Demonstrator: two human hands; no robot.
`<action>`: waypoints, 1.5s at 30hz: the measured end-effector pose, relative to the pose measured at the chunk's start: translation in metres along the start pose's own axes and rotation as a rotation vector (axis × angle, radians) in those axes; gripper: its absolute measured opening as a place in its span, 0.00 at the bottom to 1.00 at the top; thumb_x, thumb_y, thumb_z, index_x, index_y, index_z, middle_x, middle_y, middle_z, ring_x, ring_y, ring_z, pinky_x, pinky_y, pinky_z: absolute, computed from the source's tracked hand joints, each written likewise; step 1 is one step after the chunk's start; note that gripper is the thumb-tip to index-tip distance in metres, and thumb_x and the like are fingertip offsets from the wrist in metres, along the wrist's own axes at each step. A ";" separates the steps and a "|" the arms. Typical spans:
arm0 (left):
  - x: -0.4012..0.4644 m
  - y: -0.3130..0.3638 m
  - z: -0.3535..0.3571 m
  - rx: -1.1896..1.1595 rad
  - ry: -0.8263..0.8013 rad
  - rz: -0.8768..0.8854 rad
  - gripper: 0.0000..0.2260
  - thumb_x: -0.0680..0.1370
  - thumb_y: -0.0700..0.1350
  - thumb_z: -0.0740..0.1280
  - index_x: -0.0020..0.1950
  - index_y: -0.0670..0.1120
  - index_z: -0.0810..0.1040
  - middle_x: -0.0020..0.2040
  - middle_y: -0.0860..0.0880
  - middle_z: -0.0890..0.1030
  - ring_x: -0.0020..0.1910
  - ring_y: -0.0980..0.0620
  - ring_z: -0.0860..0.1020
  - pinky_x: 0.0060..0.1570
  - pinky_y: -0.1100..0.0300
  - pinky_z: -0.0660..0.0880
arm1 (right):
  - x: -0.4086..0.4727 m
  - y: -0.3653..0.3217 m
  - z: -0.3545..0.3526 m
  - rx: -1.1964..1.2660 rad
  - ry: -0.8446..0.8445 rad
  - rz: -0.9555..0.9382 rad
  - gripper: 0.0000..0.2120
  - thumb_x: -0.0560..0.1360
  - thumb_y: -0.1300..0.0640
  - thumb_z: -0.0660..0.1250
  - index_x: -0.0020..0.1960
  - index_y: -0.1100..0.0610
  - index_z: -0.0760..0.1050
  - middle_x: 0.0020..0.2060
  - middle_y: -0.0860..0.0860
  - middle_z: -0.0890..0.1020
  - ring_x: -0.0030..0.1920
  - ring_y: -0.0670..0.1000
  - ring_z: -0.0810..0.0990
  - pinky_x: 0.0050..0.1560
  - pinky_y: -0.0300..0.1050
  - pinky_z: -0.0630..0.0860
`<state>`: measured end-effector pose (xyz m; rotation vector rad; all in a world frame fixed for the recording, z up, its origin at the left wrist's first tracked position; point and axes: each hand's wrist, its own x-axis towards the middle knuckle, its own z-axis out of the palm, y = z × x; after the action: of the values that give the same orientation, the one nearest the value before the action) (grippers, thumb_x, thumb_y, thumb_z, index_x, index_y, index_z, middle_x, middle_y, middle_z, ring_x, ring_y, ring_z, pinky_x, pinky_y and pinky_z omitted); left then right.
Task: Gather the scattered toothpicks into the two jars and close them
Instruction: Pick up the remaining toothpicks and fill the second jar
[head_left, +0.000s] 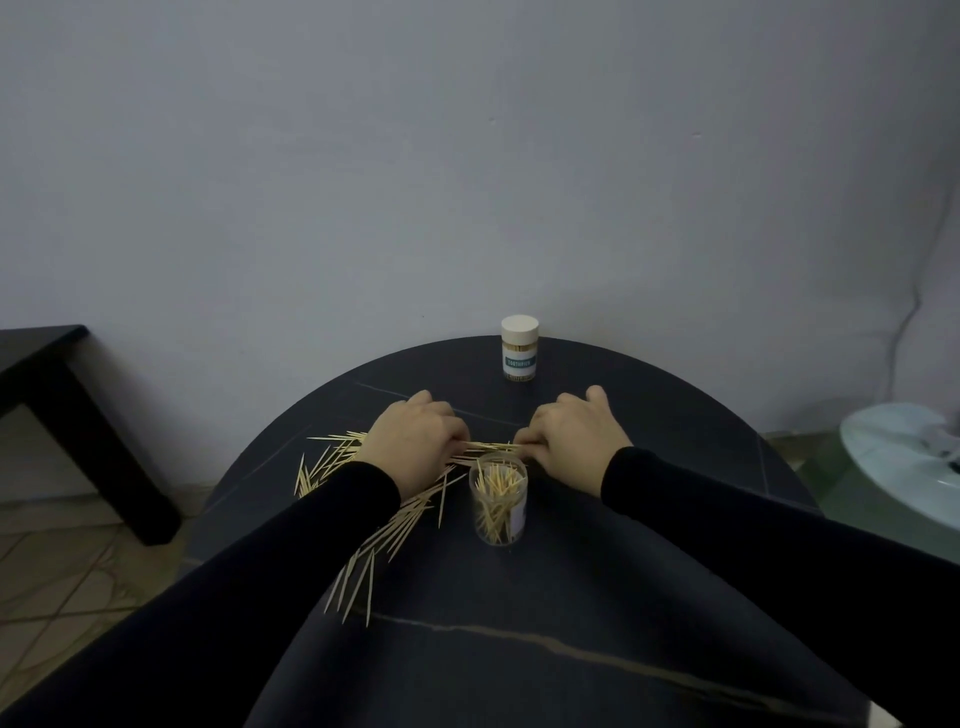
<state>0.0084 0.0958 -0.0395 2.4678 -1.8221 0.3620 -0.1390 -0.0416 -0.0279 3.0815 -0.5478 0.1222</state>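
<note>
Toothpicks (491, 446) pinched between left hand (415, 441) and right hand (569, 441).

Open jar (497, 499) between both wrists.

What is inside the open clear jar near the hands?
The open jar holds loose toothpicks standing at mixed angles, only partly filling it. A label on its right side hides what lies behind it.
</note>
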 end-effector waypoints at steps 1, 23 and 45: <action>0.000 0.000 -0.001 -0.001 0.005 -0.003 0.12 0.82 0.52 0.57 0.61 0.54 0.78 0.56 0.54 0.78 0.53 0.54 0.70 0.54 0.59 0.70 | 0.000 0.001 -0.001 0.009 0.003 0.007 0.12 0.81 0.46 0.58 0.59 0.42 0.78 0.53 0.44 0.79 0.57 0.50 0.72 0.61 0.53 0.59; -0.026 0.019 -0.035 -0.532 0.168 -0.298 0.04 0.78 0.48 0.67 0.51 0.52 0.80 0.49 0.55 0.78 0.49 0.58 0.73 0.52 0.62 0.70 | -0.037 0.000 -0.024 0.986 0.220 0.203 0.02 0.74 0.48 0.69 0.47 0.43 0.80 0.45 0.41 0.82 0.49 0.43 0.77 0.55 0.44 0.72; -0.044 0.048 -0.051 -1.265 0.375 -0.395 0.05 0.78 0.45 0.67 0.47 0.55 0.81 0.44 0.56 0.83 0.46 0.59 0.79 0.47 0.65 0.73 | -0.040 -0.012 -0.015 1.000 0.176 -0.010 0.03 0.74 0.52 0.71 0.45 0.44 0.81 0.43 0.49 0.84 0.48 0.55 0.79 0.51 0.49 0.77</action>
<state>-0.0576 0.1319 -0.0047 1.5895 -0.8626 -0.2777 -0.1730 -0.0160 -0.0162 3.9310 -0.5911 0.9184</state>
